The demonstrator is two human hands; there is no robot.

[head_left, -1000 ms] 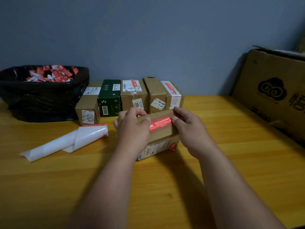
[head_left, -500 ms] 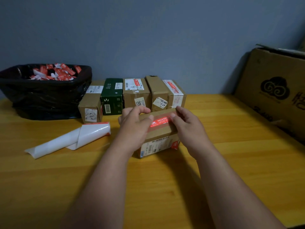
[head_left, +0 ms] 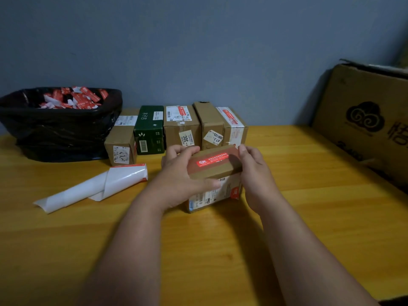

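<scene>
The left hand point(head_left: 178, 173) covers the left end of the small parcel point(head_left: 215, 171), and its thumb hides part of the white shipping label point(head_left: 205, 198) on the near face. The right hand point(head_left: 256, 173) blocks the parcel's right end, its fingertips mostly out of sight. Print on the red sticker point(head_left: 212, 162) is too small to read. Both forearms point(head_left: 136, 239) run off the bottom edge. The large carton point(head_left: 362, 120) is cut by the right edge, the black bag point(head_left: 55, 133) by the left.

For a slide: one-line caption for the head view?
Left hand and right hand hold a red-labelled parcel at the table, before a row of boxes.
</scene>
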